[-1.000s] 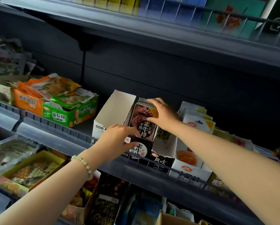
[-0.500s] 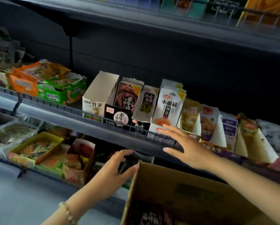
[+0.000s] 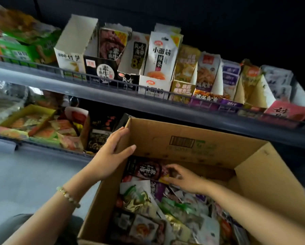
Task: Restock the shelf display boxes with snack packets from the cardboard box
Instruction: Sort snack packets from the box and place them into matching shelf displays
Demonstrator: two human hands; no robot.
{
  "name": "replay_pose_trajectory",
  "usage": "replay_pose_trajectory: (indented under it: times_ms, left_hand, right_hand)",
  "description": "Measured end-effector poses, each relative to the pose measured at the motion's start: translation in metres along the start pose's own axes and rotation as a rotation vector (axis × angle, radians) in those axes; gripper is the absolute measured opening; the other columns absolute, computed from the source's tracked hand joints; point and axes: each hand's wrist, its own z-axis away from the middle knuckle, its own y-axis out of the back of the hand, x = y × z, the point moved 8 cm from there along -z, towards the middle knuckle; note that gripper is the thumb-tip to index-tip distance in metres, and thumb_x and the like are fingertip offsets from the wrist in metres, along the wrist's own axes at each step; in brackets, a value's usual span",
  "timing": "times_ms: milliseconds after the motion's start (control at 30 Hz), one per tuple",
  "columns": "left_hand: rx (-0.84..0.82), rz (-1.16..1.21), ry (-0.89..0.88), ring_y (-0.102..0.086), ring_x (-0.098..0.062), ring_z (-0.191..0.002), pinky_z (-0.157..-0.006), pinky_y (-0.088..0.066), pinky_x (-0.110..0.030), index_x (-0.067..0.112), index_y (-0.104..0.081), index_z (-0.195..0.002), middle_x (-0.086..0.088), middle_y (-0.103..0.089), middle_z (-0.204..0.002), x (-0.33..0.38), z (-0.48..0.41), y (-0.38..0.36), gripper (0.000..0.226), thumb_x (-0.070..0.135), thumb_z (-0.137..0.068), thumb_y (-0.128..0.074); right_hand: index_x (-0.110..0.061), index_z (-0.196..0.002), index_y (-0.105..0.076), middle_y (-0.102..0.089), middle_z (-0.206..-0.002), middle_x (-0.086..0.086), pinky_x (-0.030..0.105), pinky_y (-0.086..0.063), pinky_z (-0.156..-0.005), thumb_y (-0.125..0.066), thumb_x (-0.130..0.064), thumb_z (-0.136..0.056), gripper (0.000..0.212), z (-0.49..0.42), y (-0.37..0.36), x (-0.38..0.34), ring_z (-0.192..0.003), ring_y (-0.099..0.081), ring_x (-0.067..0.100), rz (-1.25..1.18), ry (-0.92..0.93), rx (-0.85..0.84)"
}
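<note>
Packet (image 3: 146,169) lies w/ long axis 9–3 o'clock, R hand (image 3: 183,177) pinching its 3 o'clock end; L hand (image 3: 111,154) flat, fingers straight, on cardboard box (image 3: 157,138) wall.

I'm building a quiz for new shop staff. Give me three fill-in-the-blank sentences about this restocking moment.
1. The right hand touches a dark packet inside the cardboard ____.
2. The left hand rests on its ____ wall.
3. A beaded ____ is worn just behind the left hand.
Missing words: box; left; bracelet.
</note>
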Motion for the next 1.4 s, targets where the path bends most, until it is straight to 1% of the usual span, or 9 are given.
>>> replay_pose_trajectory:
  times_ms: [233,300,433,667,833,1000,1167,1300,1400]
  left_hand:
    - [0.004,-0.044,-0.001,-0.023,0.006,-0.131,-0.106,-0.021,-0.018,0.031,-0.031,-0.148,0.020,-0.025,-0.150,0.004,0.002,-0.001,0.063,0.031,-0.091,-0.060]
    - [-0.003,-0.069,-0.008,-0.023,0.007,-0.130,-0.104,-0.022,-0.016,0.030,-0.030,-0.148,0.017,-0.024,-0.153,0.006,0.002,-0.002,0.064,0.031,-0.091,-0.059]
    - [-0.012,-0.102,-0.013,-0.022,0.007,-0.128,-0.102,-0.022,-0.014,0.028,-0.027,-0.149,0.014,-0.021,-0.155,0.009,0.002,-0.004,0.067,0.030,-0.091,-0.060]
    - [-0.013,-0.133,-0.015,-0.023,0.003,-0.130,-0.106,-0.023,-0.019,0.027,-0.024,-0.150,0.011,-0.019,-0.157,0.009,0.002,-0.003,0.069,0.032,-0.092,-0.059]
    - [-0.028,-0.124,-0.019,-0.027,-0.009,-0.139,-0.110,-0.027,-0.024,0.027,-0.025,-0.150,0.007,-0.022,-0.156,0.009,0.002,-0.003,0.069,0.035,-0.090,-0.059]
    - [-0.023,-0.163,-0.026,-0.033,-0.016,-0.137,-0.112,-0.035,-0.041,0.032,-0.025,-0.147,0.005,-0.027,-0.153,0.018,0.006,0.000,0.081,0.056,-0.076,-0.054]
    - [-0.104,-0.408,-0.231,-0.014,-0.001,-0.138,-0.112,-0.017,-0.026,0.033,-0.015,-0.151,0.012,-0.017,-0.157,0.079,0.001,-0.035,0.098,0.067,-0.069,-0.055]
    - [-0.410,-0.483,-0.175,-0.049,-0.002,-0.117,-0.109,-0.032,-0.022,0.033,-0.024,-0.146,0.018,-0.050,-0.128,0.102,-0.015,-0.096,0.098,0.057,-0.066,-0.075]
    - [-0.510,-0.165,-0.041,-0.066,-0.002,-0.096,-0.101,-0.049,-0.033,0.027,-0.051,-0.123,0.013,-0.071,-0.104,0.096,-0.025,-0.118,0.069,0.039,-0.063,-0.084]
  right_hand:
    - [-0.008,-0.144,-0.035,-0.036,-0.148,0.005,0.033,-0.058,-0.081,-0.062,-0.045,-0.090,0.071,-0.026,-0.045,0.055,-0.132,-0.041,0.024,-0.734,-0.477,0.069]
    - [-0.007,-0.130,-0.048,-0.047,-0.129,0.004,0.032,-0.054,-0.080,-0.064,-0.039,-0.090,0.054,-0.029,-0.052,0.056,-0.128,-0.045,0.025,-0.767,-0.496,0.106]
    - [-0.009,-0.097,-0.059,-0.058,-0.085,0.004,0.023,-0.036,-0.051,-0.074,-0.036,-0.082,0.034,-0.033,-0.060,0.052,-0.066,-0.051,0.015,-0.752,-0.507,0.134]
    - [-0.012,-0.071,-0.053,-0.052,-0.066,0.002,0.021,-0.036,-0.039,-0.081,-0.026,-0.077,0.032,-0.027,-0.056,0.046,-0.049,-0.050,0.011,-0.702,-0.482,0.103]
    - [-0.006,-0.080,-0.072,-0.073,-0.090,0.015,0.021,-0.039,-0.058,-0.082,-0.026,-0.074,0.024,0.001,-0.022,0.044,-0.074,-0.056,0.020,-0.580,-0.300,0.210]
    - [-0.018,-0.065,-0.069,-0.069,-0.065,-0.008,0.022,-0.045,-0.061,-0.080,-0.024,-0.074,0.016,0.048,0.046,0.026,-0.065,-0.062,0.009,-0.439,-0.080,0.361]
    - [-0.018,-0.080,-0.076,-0.076,-0.085,-0.008,0.031,-0.055,-0.080,-0.072,-0.045,-0.065,0.032,0.095,0.099,-0.001,-0.083,-0.070,0.008,-0.258,0.151,0.369]
    - [-0.013,-0.087,-0.073,-0.076,-0.091,0.003,0.041,-0.053,-0.085,-0.070,-0.033,-0.071,0.026,0.113,0.115,-0.016,-0.084,-0.068,0.012,-0.427,0.266,0.398]
    - [-0.012,-0.091,-0.072,-0.074,-0.097,0.013,0.044,-0.050,-0.090,-0.067,-0.021,-0.082,0.013,0.117,0.128,-0.011,-0.088,-0.066,0.020,-0.629,0.280,0.529]
